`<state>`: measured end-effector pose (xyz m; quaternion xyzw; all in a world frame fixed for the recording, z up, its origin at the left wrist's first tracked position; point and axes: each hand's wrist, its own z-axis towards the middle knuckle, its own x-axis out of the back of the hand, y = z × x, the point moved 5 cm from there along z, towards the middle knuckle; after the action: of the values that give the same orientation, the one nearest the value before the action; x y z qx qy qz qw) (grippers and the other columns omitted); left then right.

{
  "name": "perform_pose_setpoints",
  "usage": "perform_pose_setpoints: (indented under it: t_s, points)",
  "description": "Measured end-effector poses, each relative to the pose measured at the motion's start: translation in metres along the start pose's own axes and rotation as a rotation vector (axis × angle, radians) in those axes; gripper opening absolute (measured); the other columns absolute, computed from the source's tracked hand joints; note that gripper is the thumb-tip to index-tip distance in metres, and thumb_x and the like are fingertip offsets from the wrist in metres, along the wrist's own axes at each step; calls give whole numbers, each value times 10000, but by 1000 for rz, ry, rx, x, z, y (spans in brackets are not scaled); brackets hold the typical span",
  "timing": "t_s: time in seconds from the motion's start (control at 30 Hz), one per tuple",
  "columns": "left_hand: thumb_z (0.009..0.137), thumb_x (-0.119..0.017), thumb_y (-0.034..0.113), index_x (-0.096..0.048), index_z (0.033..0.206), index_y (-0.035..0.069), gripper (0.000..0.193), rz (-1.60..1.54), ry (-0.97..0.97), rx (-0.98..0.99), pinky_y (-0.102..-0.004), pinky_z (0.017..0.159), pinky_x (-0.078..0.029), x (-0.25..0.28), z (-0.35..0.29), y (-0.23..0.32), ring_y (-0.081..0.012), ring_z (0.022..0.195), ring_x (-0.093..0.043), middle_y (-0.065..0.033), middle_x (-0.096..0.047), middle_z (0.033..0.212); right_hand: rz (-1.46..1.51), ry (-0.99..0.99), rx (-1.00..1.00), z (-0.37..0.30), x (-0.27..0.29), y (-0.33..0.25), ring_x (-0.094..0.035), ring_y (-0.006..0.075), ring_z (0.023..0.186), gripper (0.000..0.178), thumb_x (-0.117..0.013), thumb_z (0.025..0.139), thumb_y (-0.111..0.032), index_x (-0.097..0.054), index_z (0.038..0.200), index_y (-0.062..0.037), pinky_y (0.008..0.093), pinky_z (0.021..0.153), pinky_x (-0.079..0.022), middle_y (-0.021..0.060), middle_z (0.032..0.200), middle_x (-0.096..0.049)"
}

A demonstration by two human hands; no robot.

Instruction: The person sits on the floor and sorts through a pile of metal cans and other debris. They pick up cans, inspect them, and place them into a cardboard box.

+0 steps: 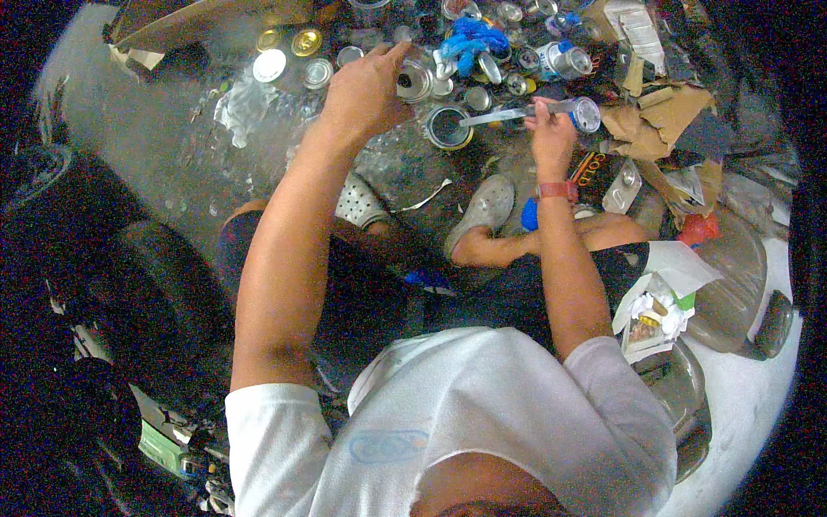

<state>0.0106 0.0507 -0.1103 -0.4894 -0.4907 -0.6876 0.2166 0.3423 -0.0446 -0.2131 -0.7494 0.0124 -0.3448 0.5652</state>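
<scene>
My left hand curls its fingers and thumb around the side of a round, silvery open can. In my right hand is a flat, pale spatula, pinched near its right end. The spatula's left end reaches the mouth of a wide open tin that stands on the floor and looks dark grey inside. Close to my right fingers is an upright-looking can with a pale top. A small round lid or tin lies between the two hands.
Round lids lie left of my left hand. A blue cord bundle and several cans crowd the far side. Torn cardboard lies at right. My feet in perforated clogs stand just nearer than the tin.
</scene>
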Motion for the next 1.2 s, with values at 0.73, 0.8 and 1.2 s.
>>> perform_pose_setpoints:
  t_s: [0.73, 0.8, 1.2]
  points:
    - [661, -906, 194, -529, 1403, 114, 836, -23, 113, -58, -477, 990, -553, 35, -3, -26, -383, 1216, -637, -185, -645, 1337, 156, -375, 479, -18, -42, -232, -691, 151, 1042, 377, -447, 1125, -397, -662, 1159, -90, 358, 943, -511, 56, 1100, -745]
    - [669, -894, 177, -526, 1406, 103, 826, -57, 80, -18, -475, 979, -557, 47, -2, -23, -387, 1202, -640, -178, -643, 1328, 372, -512, 490, -10, -66, -245, -653, 125, 887, 436, -441, 1121, -445, -652, 1157, -65, 313, 842, -509, 16, 888, -670]
    - [753, -687, -29, -556, 1269, 51, 539, 27, 344, 61, -488, 830, -571, 92, -19, -45, -405, 1030, -679, -172, -680, 1086, -295, -562, 648, -26, -161, -263, -640, 269, 661, 286, -588, 1042, -331, -646, 1030, -51, 399, 631, -488, 117, 744, -666]
